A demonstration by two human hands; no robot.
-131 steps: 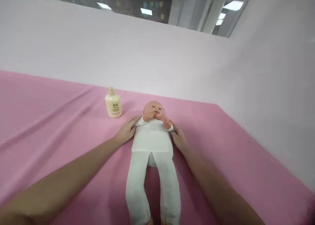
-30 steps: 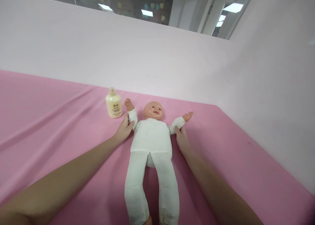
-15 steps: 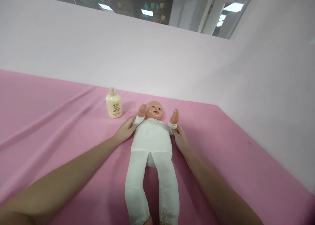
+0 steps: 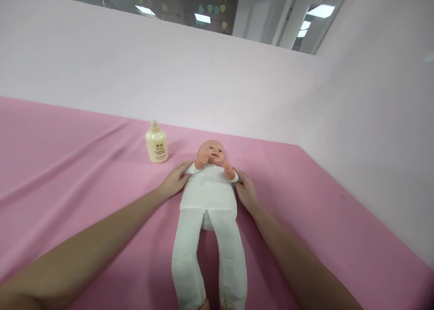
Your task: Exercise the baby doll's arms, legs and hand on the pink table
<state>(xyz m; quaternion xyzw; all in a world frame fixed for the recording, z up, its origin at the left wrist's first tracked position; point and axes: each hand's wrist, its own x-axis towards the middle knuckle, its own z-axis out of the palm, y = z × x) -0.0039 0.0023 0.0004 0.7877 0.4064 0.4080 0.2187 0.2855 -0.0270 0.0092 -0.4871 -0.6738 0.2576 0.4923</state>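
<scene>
A baby doll (image 4: 208,190) with a white cloth body lies on its back, its head away from me and its legs toward me. My left hand (image 4: 174,179) is closed around the doll's arm on the left side of the view, thumb toward me. On the other side, my right hand (image 4: 246,191) grips the opposite doll arm, with its fingertips partly hidden behind the sleeve. Both small doll hands are turned inward, near the chin and chest.
A cream-coloured bottle (image 4: 157,143) with a dark printed label stands behind my left hand. Pink cloth (image 4: 111,165) with creases covers the table. Behind it rises a white wall (image 4: 169,74) with a window (image 4: 190,7) above; another wall closes the right side.
The doll's two arms have swung inward, from raised beside the head to over the upper chest and chin. My hands moved slightly inward with them. The bottle stayed put.
</scene>
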